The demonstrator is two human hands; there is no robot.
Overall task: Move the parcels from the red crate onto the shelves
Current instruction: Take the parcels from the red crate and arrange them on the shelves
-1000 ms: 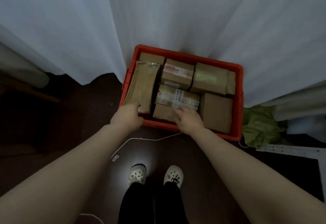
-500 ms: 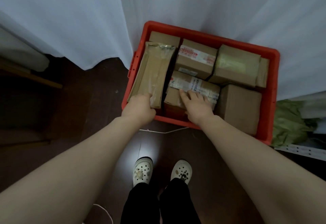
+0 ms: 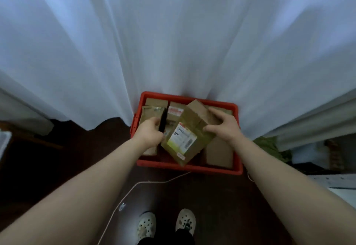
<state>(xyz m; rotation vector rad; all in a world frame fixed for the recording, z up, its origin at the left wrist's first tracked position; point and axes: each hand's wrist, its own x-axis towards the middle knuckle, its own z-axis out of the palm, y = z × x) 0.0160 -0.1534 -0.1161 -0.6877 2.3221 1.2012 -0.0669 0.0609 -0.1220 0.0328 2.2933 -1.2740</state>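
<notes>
The red crate (image 3: 189, 169) stands on the dark floor against the white curtain, packed with several brown parcels. My right hand (image 3: 224, 128) grips the far end of a brown labelled box (image 3: 183, 141), which is raised and tilted over the crate's middle, its white label facing me. My left hand (image 3: 152, 133) is closed on the near end of a long flat parcel (image 3: 153, 112) at the crate's left side, tipped up on its edge. A plain box (image 3: 219, 153) lies at the front right of the crate. No shelves are in view.
A white curtain (image 3: 173, 42) hangs right behind the crate. A green cloth (image 3: 269, 146) lies to the right, with a white perforated rail (image 3: 331, 179) beyond it. A white cable (image 3: 154, 183) runs across the floor near my shoes (image 3: 165, 224).
My right hand has lifted the labelled box out of the pile and tilted it. My left hand has raised the flat parcel's near end. The view has pulled back and up.
</notes>
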